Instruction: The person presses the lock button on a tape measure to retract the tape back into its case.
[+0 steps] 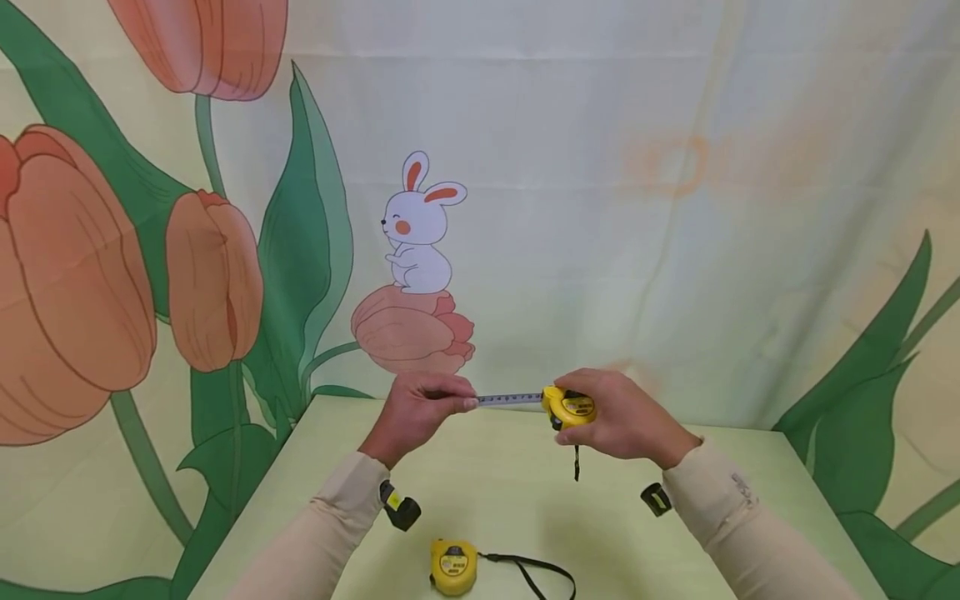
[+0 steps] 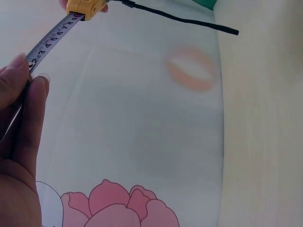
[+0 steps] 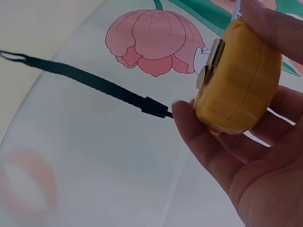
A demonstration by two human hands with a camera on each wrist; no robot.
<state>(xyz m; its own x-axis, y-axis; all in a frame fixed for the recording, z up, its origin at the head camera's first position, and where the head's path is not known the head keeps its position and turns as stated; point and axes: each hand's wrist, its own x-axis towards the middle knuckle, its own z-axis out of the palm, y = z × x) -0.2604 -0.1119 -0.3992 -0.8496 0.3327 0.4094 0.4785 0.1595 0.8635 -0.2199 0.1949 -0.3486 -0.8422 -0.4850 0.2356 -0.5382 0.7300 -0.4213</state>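
My right hand [image 1: 618, 412] grips a yellow tape measure [image 1: 570, 408] above the table, its black strap [image 3: 90, 82] dangling from the case. A short stretch of printed metal blade [image 1: 510, 399] runs from the case toward the left. Thumb and fingers of my left hand [image 1: 423, 408] pinch the blade's free end, and low numbers show beside the fingertips in the left wrist view. In the right wrist view, the yellow case [image 3: 241, 80] sits between thumb and fingers with a metal clip on its side. The end hook is hidden by the left fingers.
A second yellow tape measure [image 1: 453, 568] lies on the pale table [image 1: 510, 500] near its front edge, its black strap [image 1: 536, 562] looped to the right. Behind the table hangs a cloth backdrop [image 1: 562, 208] printed with tulips and a rabbit. Both wrists wear small black devices.
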